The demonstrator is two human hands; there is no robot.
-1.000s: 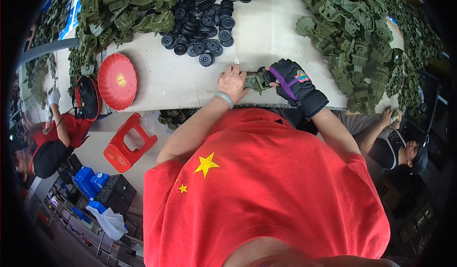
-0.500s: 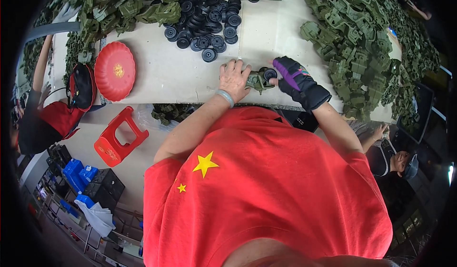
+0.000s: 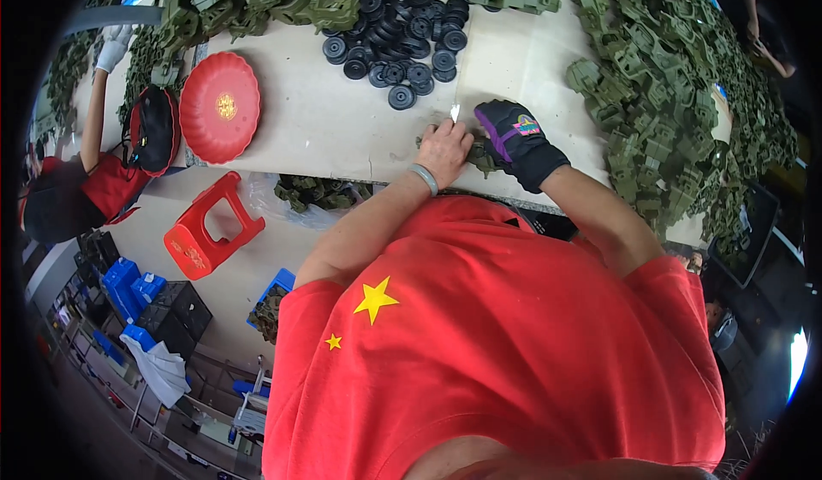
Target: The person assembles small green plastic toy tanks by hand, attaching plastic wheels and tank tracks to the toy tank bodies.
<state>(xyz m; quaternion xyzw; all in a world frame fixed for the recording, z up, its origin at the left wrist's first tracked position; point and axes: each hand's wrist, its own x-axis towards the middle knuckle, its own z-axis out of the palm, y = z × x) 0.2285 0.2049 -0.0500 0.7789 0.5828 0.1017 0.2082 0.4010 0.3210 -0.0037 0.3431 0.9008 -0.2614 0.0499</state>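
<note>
At the table's near edge, a dark green plastic toy vehicle part sits between my two hands, mostly covered by them. My bare left hand has its fingers curled over its left end. My right hand, in a black and purple glove, is closed over the other end, fingertips hidden. A pile of black toy wheels lies just beyond my hands, with one loose wheel at its near tip. Beyond my left fingertips a small pale sliver shows on the table, too small to name.
Heaps of green vehicle parts cover the table's right side; more parts lie at the far left. A red scalloped plate is on the left. Below the edge stands a red stool. A co-worker's gloved hand reaches in farther left.
My gloved hand has closed down over the part's right end, covering the black wheel seen there before. The view has shifted a little. A blue bin below the table has come into view.
</note>
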